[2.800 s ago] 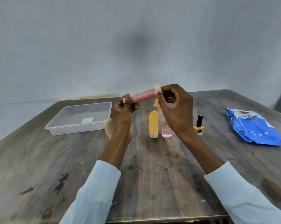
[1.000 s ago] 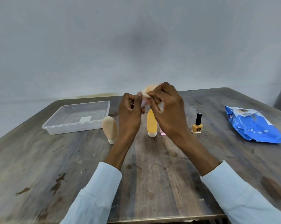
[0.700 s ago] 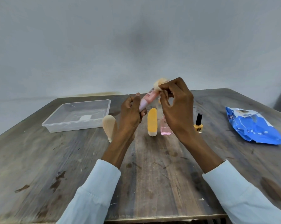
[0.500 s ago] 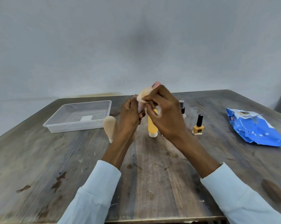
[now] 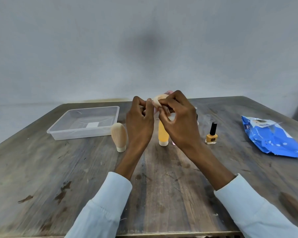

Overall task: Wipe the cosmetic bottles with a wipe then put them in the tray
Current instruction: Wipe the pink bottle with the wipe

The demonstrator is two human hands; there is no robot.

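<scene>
Above the table's middle, my left hand [image 5: 140, 122] grips the lower end of a slim pink tube [image 5: 168, 92], most of it hidden by my fingers. My right hand [image 5: 178, 121] pinches a small beige wipe [image 5: 157, 100] wrapped around the tube. A beige bottle [image 5: 119, 136] stands cap-down left of my hands. A yellow bottle [image 5: 162, 134] stands cap-down behind them, and a pink bottle [image 5: 173, 143] shows only a sliver. A yellow nail polish bottle [image 5: 211, 134] with a black cap stands to the right. The clear plastic tray [image 5: 83, 133] sits at the back left.
A blue pack of wipes [image 5: 271, 137] lies at the right edge of the worn wooden table [image 5: 162, 186]. A grey wall rises behind the table. Another small bottle [image 5: 196, 115] is mostly hidden behind my right hand.
My right hand has kept sliding the wipe back and forth along the pink tube while my left hand turns and tilts it. The tube now points away and is mostly covered.
</scene>
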